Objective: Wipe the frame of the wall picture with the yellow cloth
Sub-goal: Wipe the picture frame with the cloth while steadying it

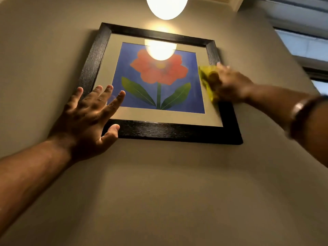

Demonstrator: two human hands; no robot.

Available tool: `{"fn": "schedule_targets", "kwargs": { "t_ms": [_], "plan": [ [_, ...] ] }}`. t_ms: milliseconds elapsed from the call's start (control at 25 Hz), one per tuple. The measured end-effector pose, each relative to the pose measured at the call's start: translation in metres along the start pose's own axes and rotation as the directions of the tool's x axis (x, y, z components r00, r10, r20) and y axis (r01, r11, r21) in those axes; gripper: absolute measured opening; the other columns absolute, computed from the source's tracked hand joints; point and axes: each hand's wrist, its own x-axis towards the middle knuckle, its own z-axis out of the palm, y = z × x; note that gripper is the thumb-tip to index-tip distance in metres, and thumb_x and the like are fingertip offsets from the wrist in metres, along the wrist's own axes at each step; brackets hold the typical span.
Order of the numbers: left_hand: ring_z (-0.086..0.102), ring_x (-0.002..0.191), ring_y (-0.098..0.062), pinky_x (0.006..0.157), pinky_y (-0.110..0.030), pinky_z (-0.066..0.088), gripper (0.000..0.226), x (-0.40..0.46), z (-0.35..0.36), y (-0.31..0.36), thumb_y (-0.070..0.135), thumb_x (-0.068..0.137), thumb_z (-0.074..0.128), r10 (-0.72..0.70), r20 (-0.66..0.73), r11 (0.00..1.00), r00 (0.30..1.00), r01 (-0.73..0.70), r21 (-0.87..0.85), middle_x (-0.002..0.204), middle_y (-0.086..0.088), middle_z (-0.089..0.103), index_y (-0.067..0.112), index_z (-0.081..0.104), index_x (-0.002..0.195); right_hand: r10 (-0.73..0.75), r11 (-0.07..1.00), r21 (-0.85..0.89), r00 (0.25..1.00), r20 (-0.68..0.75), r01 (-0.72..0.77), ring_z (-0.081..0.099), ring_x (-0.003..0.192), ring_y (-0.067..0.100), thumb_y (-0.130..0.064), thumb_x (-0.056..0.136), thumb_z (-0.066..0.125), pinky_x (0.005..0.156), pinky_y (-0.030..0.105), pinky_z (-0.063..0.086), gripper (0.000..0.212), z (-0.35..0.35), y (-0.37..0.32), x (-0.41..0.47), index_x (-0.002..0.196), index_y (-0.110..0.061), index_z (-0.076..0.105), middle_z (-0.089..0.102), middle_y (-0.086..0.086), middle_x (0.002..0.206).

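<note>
**Right hand with cloth on the right rail of the frame; left hand splayed at the lower left corner**

View looks up a beige wall point(159, 183) at a picture point(159, 77): red flower, green leaves, blue ground, pale mat, behind glass. The frame point(177, 131) is dark, wood-grained, hung on the wall near the middle of the view.

Right hand point(230, 84): on the right side of the frame, about mid-height. It is closed around the yellow cloth point(206, 77), which is bunched and pressed against the right rail and the edge of the mat. Cloth and hand are motion-blurred; exact finger positions cannot be told. A dark band point(301, 114) sits on the right wrist.

Left hand point(88, 114): fingers spread wide, holding nothing. It covers the lower left corner of the frame; fingertips lie over the mat and left rail, thumb over the bottom rail. Whether the palm touches the glass cannot be told.

The two hands are well apart, one at each side of the picture.

A lit globe lamp point(166, 6) hangs above the frame at top; its reflection shows in the glass over the flower. A window point(301, 45) is at far right.
</note>
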Motion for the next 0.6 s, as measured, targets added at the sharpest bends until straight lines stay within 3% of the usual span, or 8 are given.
{"fn": "schedule_targets", "kwargs": {
  "t_ms": [80,160,280,360,480,560,600],
  "plan": [
    [0.02,0.15,-0.034,0.122,-0.06,0.008,0.079,-0.002,0.004,0.0,0.054,0.082,0.027,-0.014,-0.016,1.0,1.0,0.015,0.012,0.163,-0.015,0.02,0.032,0.007,0.155,0.17,0.981,0.096,0.985,-0.035,-0.166,0.017,0.145,0.035,-0.035,0.094,0.045,0.119,0.046,0.019,0.065,-0.014,-0.008,0.062,0.149,-0.019,0.014,0.008,0.008,0.162],
    [0.02,0.15,-0.035,0.121,-0.06,0.008,0.079,0.002,0.007,-0.004,0.054,0.082,0.027,-0.003,-0.031,1.0,1.0,0.004,0.014,0.163,-0.016,0.02,0.034,0.004,0.155,0.208,0.975,0.086,0.977,-0.053,-0.203,0.019,0.145,0.033,-0.04,0.092,0.043,0.12,0.045,0.018,0.065,-0.011,-0.011,0.07,0.148,-0.02,0.017,0.011,0.006,0.161],
    [0.018,0.15,-0.034,0.12,-0.06,0.007,0.079,0.004,0.014,-0.01,0.057,0.082,0.027,-0.008,-0.046,1.0,0.999,0.008,0.01,0.164,-0.014,0.018,0.038,-0.001,0.154,0.033,0.994,0.104,0.998,-0.054,-0.028,0.025,0.143,0.033,-0.049,0.088,0.046,0.118,0.043,0.021,0.07,0.012,0.009,-0.013,0.147,-0.023,0.021,0.018,0.007,0.16],
    [0.018,0.15,-0.034,0.12,-0.06,0.006,0.08,0.004,0.017,-0.01,0.057,0.082,0.028,-0.004,-0.066,1.0,0.998,0.004,-0.001,0.164,-0.014,0.019,0.038,-0.001,0.154,-0.03,0.985,0.169,0.999,-0.031,0.035,0.023,0.144,0.03,-0.055,0.086,0.036,0.117,0.044,0.021,0.067,0.032,0.014,-0.1,0.147,-0.03,0.021,0.017,0.004,0.16],
    [0.019,0.149,-0.036,0.12,-0.061,0.006,0.081,0.004,0.016,-0.006,0.056,0.082,0.029,-0.006,-0.066,1.0,0.998,0.005,-0.022,0.163,-0.015,0.02,0.036,-0.001,0.155,0.076,0.981,0.189,0.988,-0.137,-0.05,0.012,0.147,0.031,-0.045,0.089,0.033,0.118,0.051,0.021,0.062,0.055,-0.002,-0.177,0.148,-0.029,0.021,0.013,0.004,0.161],
    [0.021,0.149,-0.037,0.119,-0.061,0.007,0.081,0.004,0.012,-0.005,0.054,0.082,0.029,-0.003,-0.052,1.0,0.999,0.002,-0.02,0.163,-0.016,0.021,0.035,0.001,0.155,0.191,0.969,0.196,0.963,-0.191,-0.153,0.008,0.148,0.033,-0.04,0.091,0.034,0.119,0.045,0.014,0.057,0.06,-0.042,-0.174,0.147,-0.029,0.025,0.013,0.004,0.161],
    [0.022,0.148,-0.038,0.119,-0.062,0.008,0.081,0.003,0.011,-0.005,0.053,0.082,0.029,0.001,-0.042,1.0,0.999,-0.002,-0.02,0.163,-0.017,0.022,0.034,0.002,0.155,0.146,0.978,0.173,0.972,-0.184,-0.114,0.007,0.148,0.032,-0.038,0.091,0.034,0.119,0.042,0.009,0.057,0.061,-0.07,-0.166,0.147,-0.03,0.026,0.014,0.004,0.161]
  ]
}}
